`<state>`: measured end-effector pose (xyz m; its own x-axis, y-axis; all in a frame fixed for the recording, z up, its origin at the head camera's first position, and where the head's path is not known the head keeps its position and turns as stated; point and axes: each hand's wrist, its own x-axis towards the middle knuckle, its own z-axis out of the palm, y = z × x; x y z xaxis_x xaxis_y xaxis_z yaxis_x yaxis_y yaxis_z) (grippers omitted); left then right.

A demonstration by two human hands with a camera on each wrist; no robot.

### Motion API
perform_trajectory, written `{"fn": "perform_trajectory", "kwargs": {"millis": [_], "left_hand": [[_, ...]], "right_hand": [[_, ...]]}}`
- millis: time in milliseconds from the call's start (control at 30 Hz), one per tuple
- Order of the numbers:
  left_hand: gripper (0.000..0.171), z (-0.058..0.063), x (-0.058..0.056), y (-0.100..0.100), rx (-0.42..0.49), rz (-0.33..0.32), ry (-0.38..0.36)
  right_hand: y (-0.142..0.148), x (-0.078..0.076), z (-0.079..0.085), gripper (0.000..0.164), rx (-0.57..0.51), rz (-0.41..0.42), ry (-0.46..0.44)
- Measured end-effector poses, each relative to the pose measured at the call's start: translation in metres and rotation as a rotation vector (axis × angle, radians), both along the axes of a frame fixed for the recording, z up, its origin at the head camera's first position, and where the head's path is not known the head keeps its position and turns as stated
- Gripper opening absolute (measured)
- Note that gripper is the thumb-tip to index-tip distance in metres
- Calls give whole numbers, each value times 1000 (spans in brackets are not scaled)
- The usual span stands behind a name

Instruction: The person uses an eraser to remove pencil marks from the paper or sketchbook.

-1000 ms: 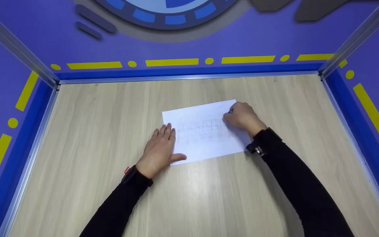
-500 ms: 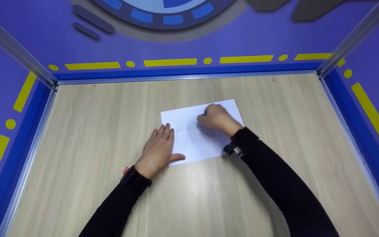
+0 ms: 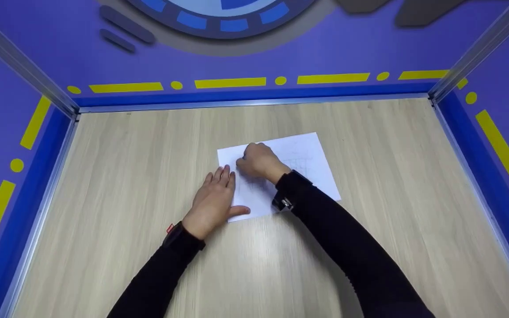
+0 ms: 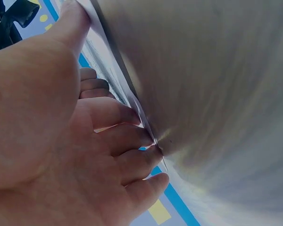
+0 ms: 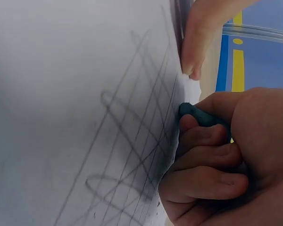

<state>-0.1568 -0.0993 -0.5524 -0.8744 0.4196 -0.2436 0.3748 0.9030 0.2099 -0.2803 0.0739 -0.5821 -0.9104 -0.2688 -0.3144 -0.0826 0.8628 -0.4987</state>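
A white sheet of paper (image 3: 320, 176) lies slightly turned on the table, with grey pencil lines (image 5: 108, 108) scribbled across its middle. My left hand (image 3: 212, 201) rests flat on the sheet's left edge, thumb spread along the near side. In the left wrist view the left fingertips (image 4: 153, 155) reach along that paper edge. Over the left part of the sheet, my right hand (image 3: 261, 161) pinches a small teal eraser (image 5: 203, 116) between thumb and curled fingers. Its blunt end is at the paper, close to the left fingers. Most of the eraser is hidden inside the hand.
The light wood table (image 3: 126, 176) is enclosed by purple and blue panels (image 3: 228, 66) with yellow marks and metal rails (image 3: 254, 103). Small dark crumbs (image 5: 158, 203) lie on the paper beside the right fingers.
My right hand has swept leftward with the eraser, from the sheet's right side to its left part. The pencil lines look fainter. My left hand stays in place on the paper.
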Motion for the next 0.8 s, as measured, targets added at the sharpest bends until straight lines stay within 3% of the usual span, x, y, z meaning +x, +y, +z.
{"fn": "perform_trajectory", "kwargs": {"millis": [167, 400, 567, 700, 800], "left_hand": [[114, -1, -1, 2, 4, -11, -4], [115, 2, -1, -1, -23, 2, -15], [115, 2, 1, -1, -21, -2, -12], [114, 1, 2, 0, -15, -7, -7], [115, 0, 2, -1, -13, -5, -5]], "right_hand": [[26, 17, 32, 26, 12, -50, -9], [97, 22, 34, 30, -28, -124, 10], [146, 24, 36, 30, 21, -187, -8], [166, 27, 39, 34, 65, -222, -24], [163, 29, 40, 30, 53, -246, -17]]}}
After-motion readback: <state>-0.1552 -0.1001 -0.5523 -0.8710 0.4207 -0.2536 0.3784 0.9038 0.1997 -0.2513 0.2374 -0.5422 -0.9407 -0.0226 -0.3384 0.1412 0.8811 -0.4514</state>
